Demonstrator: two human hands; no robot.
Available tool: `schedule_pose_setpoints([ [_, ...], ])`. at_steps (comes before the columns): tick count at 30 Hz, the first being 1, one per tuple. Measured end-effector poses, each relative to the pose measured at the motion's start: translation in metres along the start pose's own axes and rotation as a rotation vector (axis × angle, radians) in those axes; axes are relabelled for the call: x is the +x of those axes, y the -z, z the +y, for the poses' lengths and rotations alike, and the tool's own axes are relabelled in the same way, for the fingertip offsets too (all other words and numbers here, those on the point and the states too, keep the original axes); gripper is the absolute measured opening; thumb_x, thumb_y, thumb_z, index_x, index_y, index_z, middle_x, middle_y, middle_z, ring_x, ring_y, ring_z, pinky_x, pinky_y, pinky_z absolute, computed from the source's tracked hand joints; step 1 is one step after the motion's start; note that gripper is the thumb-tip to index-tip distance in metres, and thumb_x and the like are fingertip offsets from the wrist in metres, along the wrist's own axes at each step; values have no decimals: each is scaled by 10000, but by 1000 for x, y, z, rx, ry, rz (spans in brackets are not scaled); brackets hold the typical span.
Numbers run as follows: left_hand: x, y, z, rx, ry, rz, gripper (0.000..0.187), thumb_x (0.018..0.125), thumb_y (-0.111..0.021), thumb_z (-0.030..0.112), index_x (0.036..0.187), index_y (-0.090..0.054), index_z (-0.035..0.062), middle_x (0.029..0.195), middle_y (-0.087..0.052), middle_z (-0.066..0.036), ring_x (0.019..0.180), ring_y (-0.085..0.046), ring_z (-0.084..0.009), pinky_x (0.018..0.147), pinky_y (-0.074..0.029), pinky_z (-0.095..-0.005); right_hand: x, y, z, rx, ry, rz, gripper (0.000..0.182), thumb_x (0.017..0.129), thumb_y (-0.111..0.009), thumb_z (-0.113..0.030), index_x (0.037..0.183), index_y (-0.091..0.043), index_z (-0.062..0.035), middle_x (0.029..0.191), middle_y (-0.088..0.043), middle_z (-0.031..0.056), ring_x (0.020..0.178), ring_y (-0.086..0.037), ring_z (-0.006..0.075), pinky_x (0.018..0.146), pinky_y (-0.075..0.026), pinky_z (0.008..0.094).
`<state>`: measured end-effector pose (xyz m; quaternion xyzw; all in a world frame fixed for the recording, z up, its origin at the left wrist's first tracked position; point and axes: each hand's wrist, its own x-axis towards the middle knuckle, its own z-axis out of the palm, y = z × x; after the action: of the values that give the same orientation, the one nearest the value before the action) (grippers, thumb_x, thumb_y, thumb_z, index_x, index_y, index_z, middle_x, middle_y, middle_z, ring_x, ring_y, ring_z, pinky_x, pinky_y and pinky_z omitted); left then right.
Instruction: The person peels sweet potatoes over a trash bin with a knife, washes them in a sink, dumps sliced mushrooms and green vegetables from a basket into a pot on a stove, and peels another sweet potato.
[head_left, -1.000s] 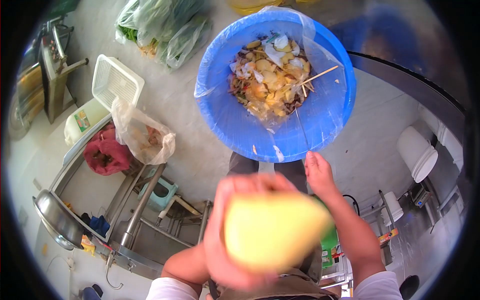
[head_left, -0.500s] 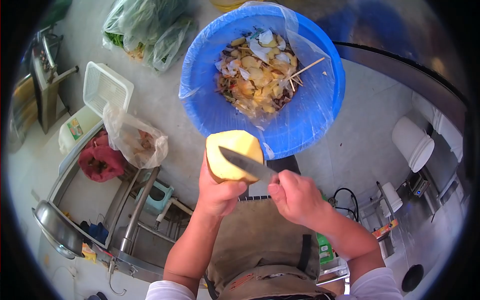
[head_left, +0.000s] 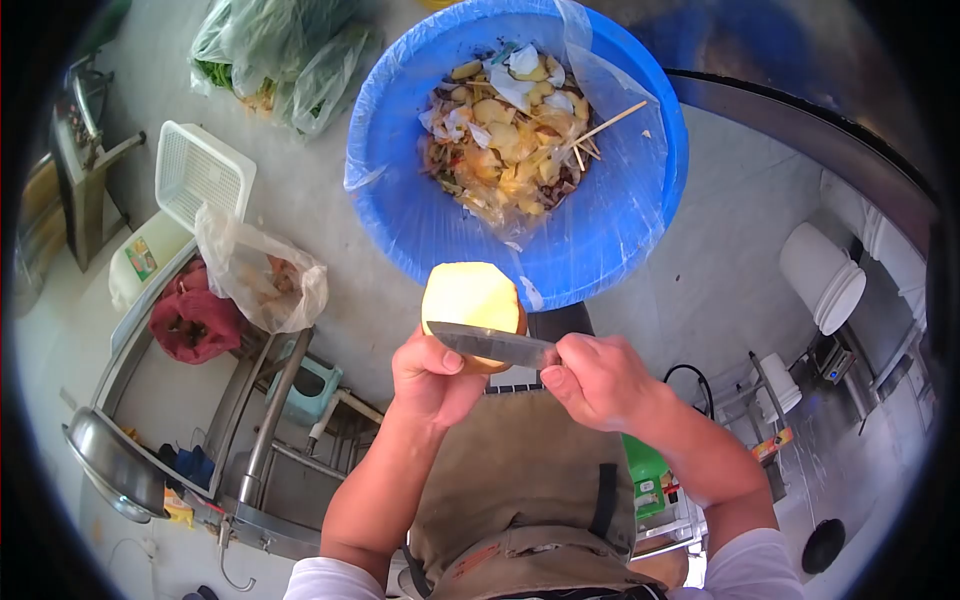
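Note:
My left hand grips a large, partly peeled potato from below and the left. Its upper face is bare and pale yellow, while brown skin shows along its right and lower edges. In my right hand is a knife, held by the handle with the blade pointing left. The blade lies across the near part of the potato, its tip close to my left thumb. Just beyond the potato stands a blue tub lined with clear plastic, holding peelings, paper scraps and wooden sticks.
At left are a white basket, a clear plastic bag, a dark red sack and a metal bowl. Bagged greens lie on the floor at upper left. White buckets stand at right.
The knife has moved toward me and turned nearly level across the potato's near part. My left thumb has shifted up beside the blade, and the view has shifted slightly.

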<state>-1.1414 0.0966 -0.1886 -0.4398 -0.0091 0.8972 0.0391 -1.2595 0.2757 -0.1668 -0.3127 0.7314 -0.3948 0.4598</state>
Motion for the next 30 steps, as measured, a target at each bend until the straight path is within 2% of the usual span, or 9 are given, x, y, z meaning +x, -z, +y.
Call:
schedule_pose_setpoints([
  [4, -9, 8, 1, -97, 58, -93, 811, 542, -684, 93, 1320, -477, -6, 1274, -526, -201, 1128, -545, -377, 1007, -457, -457, 7, -13, 65, -82, -440, -13, 311, 1000, -498, -251, 830, -471, 9, 652, -519, 188, 629, -561, 406, 559, -423, 447],
  [7, -8, 13, -4, -147, 56, -115, 847, 533, -685, 105, 1342, -459, -8, 1280, -525, -209, 1169, -528, -389, 1022, -449, -473, -2, -11, 43, 150, -340, 93, 292, 994, -502, -253, 829, -482, -13, 682, -565, 208, 686, -568, 467, 581, -441, 510],
  [12, 1, 20, -4, -234, 89, -56, 806, 581, -656, 123, 1351, -455, -7, 1314, -517, -182, 1213, -506, -383, 1031, -447, -467, -3, -3, 5, 112, 1, 7, 192, 958, -563, -205, 844, -535, -53, 669, -578, 127, 604, -597, 355, 488, -463, 415],
  [15, -6, 20, -7, -175, 127, -67, 831, 559, -700, 117, 1346, -462, 0, 1303, -514, -176, 1170, -516, -402, 924, -491, -432, -1, -11, 12, 7, -23, 102, 197, 954, -570, -207, 841, -537, -49, 678, -577, 148, 622, -592, 379, 516, -466, 439],
  [17, -15, 17, -3, -114, 165, -154, 841, 546, -735, 107, 1336, -467, 2, 1294, -507, -179, 1117, -524, -434, 834, -512, -436, -1, -18, 47, 149, -525, 193, 311, 1005, -501, -267, 841, -525, -4, 684, -548, 203, 589, -498, 401, 548, -419, 442],
  [19, -31, -14, 0, -31, 111, -130, 814, 538, -770, 117, 1296, -490, 17, 1230, -510, -212, 1044, -539, -438, 746, -520, -459, -12, -20, 71, 203, -575, 249, 360, 1027, -468, -297, 829, -508, 1, 640, -485, 159, 553, -427, 274, 548, -389, 395],
  [22, -58, -94, 19, 237, 5, -110, 351, 791, -581, 263, 1092, -508, 97, 1077, -517, -223, 921, -564, -441, 713, -518, -495, -22, -27, 62, 352, -601, 161, 370, 1035, -458, -306, 822, -494, -6, 623, -408, 81, 600, -365, 155, 557, -373, 347],
  [24, -74, -136, 18, 132, -42, -74, 262, 1023, -392, 371, 979, -484, 129, 1006, -519, -229, 845, -576, -456, 700, -521, -507, -23, -34, 54, 419, -609, 128, 381, 1046, -427, -337, 794, -485, -57, 635, -403, -4, 582, -362, 84, 527, -335, 273],
  [30, -87, -141, -15, -176, -300, -192, 264, 963, -566, 311, 958, -507, 53, 957, -517, -223, 833, -574, -376, 770, -506, -435, -17, -39, 54, 432, -593, 126, 399, 1049, -418, -343, 785, -470, -49, 630, -399, -24, 588, -361, 66, 520, -329, 262],
])
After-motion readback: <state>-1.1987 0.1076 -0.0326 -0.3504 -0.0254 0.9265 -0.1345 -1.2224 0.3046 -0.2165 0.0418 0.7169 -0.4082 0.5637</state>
